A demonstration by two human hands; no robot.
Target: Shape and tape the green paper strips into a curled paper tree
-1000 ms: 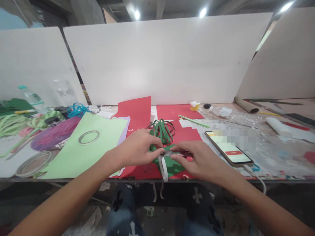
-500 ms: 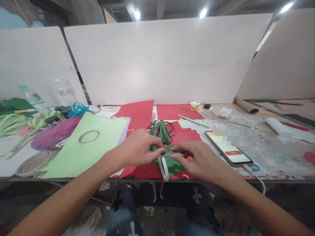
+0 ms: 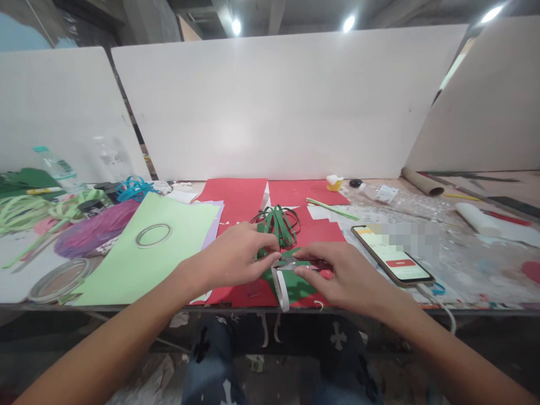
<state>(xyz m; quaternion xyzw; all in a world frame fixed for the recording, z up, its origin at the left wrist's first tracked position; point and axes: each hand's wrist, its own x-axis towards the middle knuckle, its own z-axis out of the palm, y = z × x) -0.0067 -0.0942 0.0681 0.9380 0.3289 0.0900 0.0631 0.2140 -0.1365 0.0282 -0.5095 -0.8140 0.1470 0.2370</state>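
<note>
Between thumb and fingers my left hand (image 3: 240,253) pinches a narrow white ring (image 3: 282,291), which looks like a thin roll of tape and hangs near the table's front edge. My right hand (image 3: 341,275), closed and close beside it, grips what look like small scissors (image 3: 291,263). Their silvery blades point left toward the ring; the handles are mostly hidden by my fingers. Under both hands lies a piece of dark green paper (image 3: 297,287) on red sheets (image 3: 337,230). Just beyond my fingertips sits a ball of looped dark green paper strips (image 3: 278,225).
Left are a light green sheet (image 3: 126,264) with a thin ring (image 3: 154,235) on it, a wider roll (image 3: 59,281) and purple plastic (image 3: 97,228). Right lie a phone (image 3: 392,256) on a cable, a plastic bottle (image 3: 388,194) and a cardboard tube (image 3: 424,181). White panels (image 3: 287,101) stand behind.
The silvery blades show more plainly between my hands now. The raised red sheet at the back has sunk flatter. Both hands stay nearly in place.
</note>
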